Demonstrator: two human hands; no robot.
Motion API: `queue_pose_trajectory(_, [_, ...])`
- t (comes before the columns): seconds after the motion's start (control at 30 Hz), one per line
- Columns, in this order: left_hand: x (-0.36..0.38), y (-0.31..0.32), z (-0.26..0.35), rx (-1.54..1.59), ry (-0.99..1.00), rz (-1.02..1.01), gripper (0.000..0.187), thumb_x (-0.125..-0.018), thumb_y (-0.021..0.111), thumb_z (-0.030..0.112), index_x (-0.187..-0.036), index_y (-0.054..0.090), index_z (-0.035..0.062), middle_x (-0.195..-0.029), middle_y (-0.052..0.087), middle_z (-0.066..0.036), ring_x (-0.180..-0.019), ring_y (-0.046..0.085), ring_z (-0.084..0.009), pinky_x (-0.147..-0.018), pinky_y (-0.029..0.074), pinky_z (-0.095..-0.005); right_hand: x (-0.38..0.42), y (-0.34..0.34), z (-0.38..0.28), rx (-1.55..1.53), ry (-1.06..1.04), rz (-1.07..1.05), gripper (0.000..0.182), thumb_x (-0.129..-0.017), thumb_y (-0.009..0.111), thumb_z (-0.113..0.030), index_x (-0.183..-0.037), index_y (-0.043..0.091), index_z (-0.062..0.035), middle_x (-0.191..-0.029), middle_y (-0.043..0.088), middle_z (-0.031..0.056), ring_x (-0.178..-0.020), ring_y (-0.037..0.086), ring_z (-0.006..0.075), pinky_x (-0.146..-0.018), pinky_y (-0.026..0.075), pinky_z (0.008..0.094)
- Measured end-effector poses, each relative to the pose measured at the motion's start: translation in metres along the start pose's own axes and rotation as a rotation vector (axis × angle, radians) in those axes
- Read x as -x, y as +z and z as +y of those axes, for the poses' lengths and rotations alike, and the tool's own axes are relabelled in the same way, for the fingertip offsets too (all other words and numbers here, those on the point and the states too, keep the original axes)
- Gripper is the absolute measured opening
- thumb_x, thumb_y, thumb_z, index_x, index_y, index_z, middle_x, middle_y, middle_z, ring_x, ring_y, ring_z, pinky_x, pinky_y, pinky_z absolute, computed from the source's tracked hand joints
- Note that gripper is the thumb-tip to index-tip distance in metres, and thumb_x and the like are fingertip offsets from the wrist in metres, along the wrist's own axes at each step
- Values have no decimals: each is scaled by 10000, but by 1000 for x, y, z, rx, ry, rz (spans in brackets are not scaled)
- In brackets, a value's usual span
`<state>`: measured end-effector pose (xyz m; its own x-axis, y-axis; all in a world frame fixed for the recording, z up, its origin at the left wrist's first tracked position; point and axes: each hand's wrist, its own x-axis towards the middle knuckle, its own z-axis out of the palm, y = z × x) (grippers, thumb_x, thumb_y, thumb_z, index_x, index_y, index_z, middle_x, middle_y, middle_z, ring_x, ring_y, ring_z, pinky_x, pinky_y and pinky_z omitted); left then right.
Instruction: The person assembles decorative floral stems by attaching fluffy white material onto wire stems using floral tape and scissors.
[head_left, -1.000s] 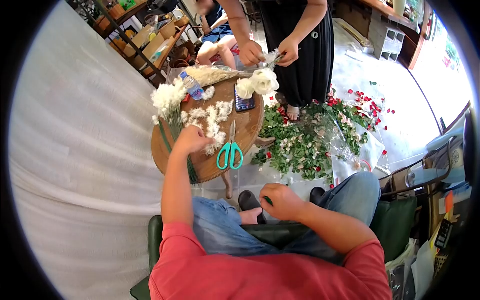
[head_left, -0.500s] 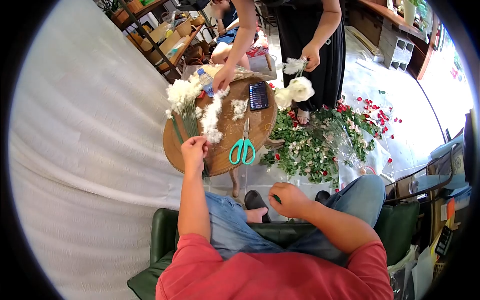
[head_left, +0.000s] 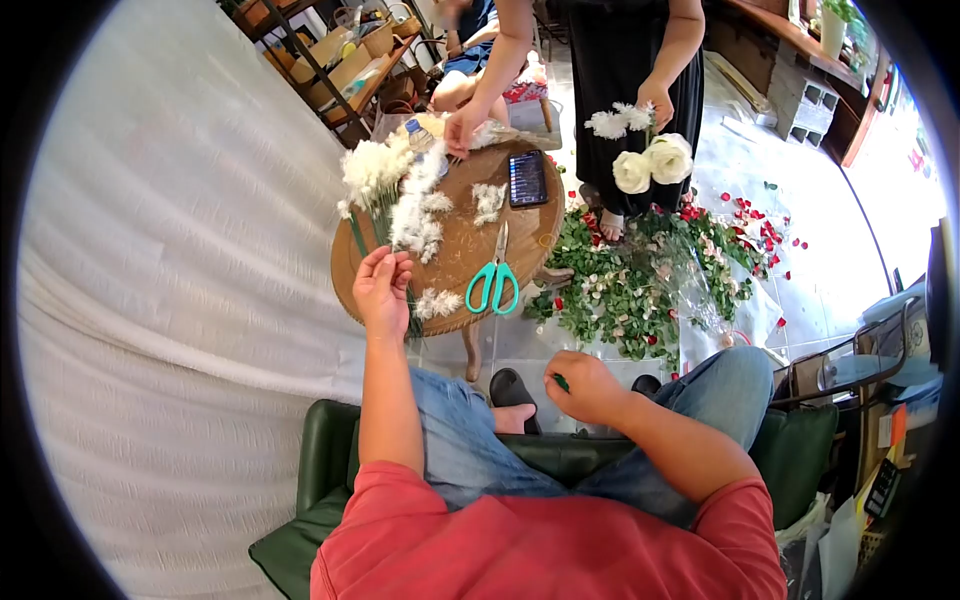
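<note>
My left hand [head_left: 384,290] is over the round wooden table's [head_left: 455,215] near left edge, fingertips pinched at the lower end of a fluffy white flower sprig [head_left: 415,215]. White flowers with long green stems [head_left: 375,170] lie just beyond it. A small white tuft [head_left: 437,303] rests to the right of that hand. My right hand [head_left: 583,386] is curled above my lap around a small dark green object. Scissors with teal handles [head_left: 492,286] lie on the table, below a phone [head_left: 527,178] and another white tuft [head_left: 488,202].
A co-worker [head_left: 630,90] stands across the table, one hand over it, the other holding white flowers [head_left: 668,158]. Leaves and red petals [head_left: 625,290] cover the floor at right. A bottle [head_left: 419,136] stands at the table's back. Another person [head_left: 468,60] sits behind.
My left hand has moved up slightly, with the white sprig now more upright. A small white tuft now shows beside it. The co-worker's flowers have shifted right, and their other hand has drawn back from the sprig.
</note>
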<state>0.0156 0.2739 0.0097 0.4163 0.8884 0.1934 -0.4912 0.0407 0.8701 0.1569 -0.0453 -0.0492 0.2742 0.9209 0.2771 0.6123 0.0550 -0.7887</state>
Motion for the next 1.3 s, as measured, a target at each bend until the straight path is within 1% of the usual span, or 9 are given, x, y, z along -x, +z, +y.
queue_pose_trajectory(0.13, [5,-23,11,290,45,-21,171,-981,593,26,-1151,597,18,-1025,703,-142,-851,683,-160,-720,579,-234,-11,-1,-2,-38,83,-20,122,-851,631,-120,-873,654,-1,-941,656,173,-853,642,401,-767,528,460])
queue_pose_trajectory(0.2, [2,-35,15,437,69,-95,174,-988,580,25,-1161,599,15,-1027,698,-129,-856,675,-153,-747,594,-235,-35,14,-4,7,-80,206,112,-849,637,-111,-874,658,-4,-1090,656,171,-890,657,390,-796,536,450])
queue_pose_trajectory(0.27, [0,-42,14,475,55,-97,175,-990,579,25,-1163,599,17,-1033,696,-128,-858,672,-151,-746,595,-234,-68,18,-30,39,-115,160,142,-852,631,-143,-877,665,-8,-1192,635,172,-938,661,378,-827,541,439])
queue_pose_trajectory(0.4, [-2,-48,5,522,-6,-111,186,-994,574,25,-1179,594,18,-1043,692,-132,-865,662,-143,-745,596,-230,-148,53,-64,420,-127,-96,166,-800,669,-174,-863,697,-23,-1152,650,206,-970,674,377,-830,535,448])
queue_pose_trajectory(0.57, [-1,-46,10,506,-18,-65,168,-991,583,28,-1159,585,30,-1038,691,-132,-854,668,-139,-735,593,-219,-196,95,-78,809,-45,-309,161,-809,667,-184,-915,755,-99,-998,688,128,-906,698,339,-750,523,458])
queue_pose_trajectory(0.8, [1,-47,18,522,-4,-65,156,-992,591,49,-1147,576,58,-1036,685,-95,-830,655,-110,-722,579,-200,-229,79,-67,841,75,-298,173,-821,661,-176,-953,746,-104,-1013,713,133,-935,711,311,-774,523,469])
queue_pose_trajectory(0.97, [2,-43,19,550,-19,-61,165,-986,606,52,-1146,566,57,-1046,689,-110,-842,668,-119,-726,582,-206,-263,12,-60,1070,-55,-160,166,-808,676,-192,-916,742,-85,-1070,692,157,-902,710,339,-793,539,477])
queue_pose_trajectory(1.17, [10,-35,20,478,-6,-152,192,-955,643,26,-1131,573,54,-1070,706,-141,-876,695,-145,-735,587,-221,-236,-10,-41,730,-176,106,163,-821,654,-161,-889,720,-28,-1027,700,180,-890,706,322,-755,551,422])
queue_pose_trajectory(1.3, [25,-14,5,354,-177,-217,152,-931,669,15,-1081,648,5,-1019,731,-176,-819,718,-183,-693,597,-259,-169,-9,-44,-3,103,35,170,-904,633,-166,-901,706,-12,-821,696,91,-743,661,167,-657,508,317])
